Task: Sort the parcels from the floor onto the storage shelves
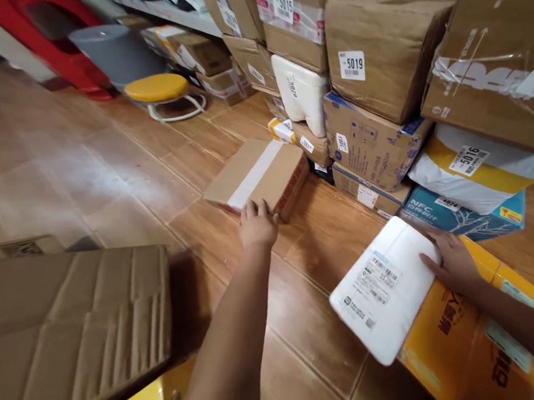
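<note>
A flat brown cardboard box [274,169] with a white tape strip is on the tiled floor ahead. At its near edge is my left hand [257,224], fingers bent over the edge and closed on it. My right hand [456,260] grips a white parcel [387,289] by its far right edge, thumb on top and the other fingers mostly hidden. Printed labels with barcodes face up on this parcel. Directly under it and my right forearm is an orange box [459,327] with dark lettering and pale green labels.
Stacked labelled parcels line the right, including a carton [384,51] marked 5019, a white-and-yellow bag [479,161] and a teal box [469,213]. A large carton [74,323] fills the lower left. A yellow-seated stool [157,89] and grey bin [117,55] stand farther back.
</note>
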Tool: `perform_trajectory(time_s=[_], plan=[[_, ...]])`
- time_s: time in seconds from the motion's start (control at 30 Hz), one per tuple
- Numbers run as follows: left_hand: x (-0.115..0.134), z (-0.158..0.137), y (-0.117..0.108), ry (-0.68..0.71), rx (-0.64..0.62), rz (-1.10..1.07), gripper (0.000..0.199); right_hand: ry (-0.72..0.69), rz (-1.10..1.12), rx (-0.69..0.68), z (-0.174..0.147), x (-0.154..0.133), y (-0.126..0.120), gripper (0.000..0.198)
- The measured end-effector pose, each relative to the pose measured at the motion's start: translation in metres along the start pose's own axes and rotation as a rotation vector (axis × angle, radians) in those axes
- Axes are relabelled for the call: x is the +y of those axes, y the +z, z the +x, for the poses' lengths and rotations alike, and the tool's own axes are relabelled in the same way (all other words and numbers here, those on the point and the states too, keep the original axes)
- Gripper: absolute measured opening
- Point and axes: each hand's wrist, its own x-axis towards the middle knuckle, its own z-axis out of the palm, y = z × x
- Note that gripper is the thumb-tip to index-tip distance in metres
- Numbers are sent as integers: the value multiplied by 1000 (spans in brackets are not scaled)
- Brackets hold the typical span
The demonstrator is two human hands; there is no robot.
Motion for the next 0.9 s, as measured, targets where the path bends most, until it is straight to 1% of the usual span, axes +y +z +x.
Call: perform_trajectory(time_s=[0.07, 0.17, 0.2, 0.27, 0.37, 0.43, 0.5, 0.6, 0.73, 0.83, 0.9], plan=[[-4, 6, 4, 73, 11, 133, 60, 13, 5, -1, 0, -2, -1, 55], [-5, 11, -1, 92, -25, 241, 53, 29, 11, 0, -1, -4, -1, 53], [-7, 12, -6, 79, -33, 248, 49, 30, 16, 1, -1, -3, -1, 52], [-16, 15, -19, 7, -34, 226, 44, 24, 26, 16, -1, -3, -1, 49], [-39, 20, -34, -108, -52, 173, 45, 0, 32, 47, 0, -4, 0, 46], [-50, 21, -38, -117, -75, 168, 45, -15, 28, 53, 1, -5, -1, 44], [-55, 20, -37, -121, -72, 180, 42, -16, 26, 49, 2, -6, -1, 43], [-51, 12, -30, -132, -53, 188, 40, -13, 19, 53, 1, -5, 0, 43], [-43, -9, -20, -126, -1, 198, 43, -17, 3, 74, 0, -1, 3, 45], [-30, -36, -8, -108, 12, 202, 44, -20, 1, 79, 2, 0, 5, 46], [-12, -59, 5, -67, 24, 179, 47, -26, 5, 81, 3, 1, 7, 47]])
